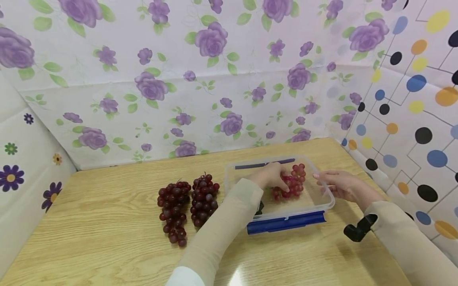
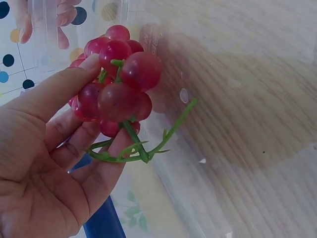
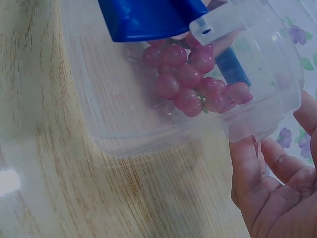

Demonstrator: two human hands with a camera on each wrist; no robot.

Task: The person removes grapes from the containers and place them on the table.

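A bunch of red grapes (image 1: 295,182) (image 2: 121,74) (image 3: 190,79) with a green stem hangs inside a clear plastic container (image 1: 330,203) (image 3: 129,124) on the wooden table. My left hand (image 1: 272,176) (image 2: 106,101) reaches into the container and holds this bunch between thumb and fingers. My right hand (image 1: 323,178) (image 3: 257,158) is at the container's right side, fingers fairly straight and touching its rim and outer wall. Two darker grape bunches (image 1: 174,206) (image 1: 204,200) lie side by side on the table just left of the container.
The container has a blue latch (image 1: 286,223) on its near side and another at the far side. Patterned cloth walls (image 1: 214,99) close in the table at the back, left and right. A black wrist mount (image 1: 359,227) sits on my right sleeve.
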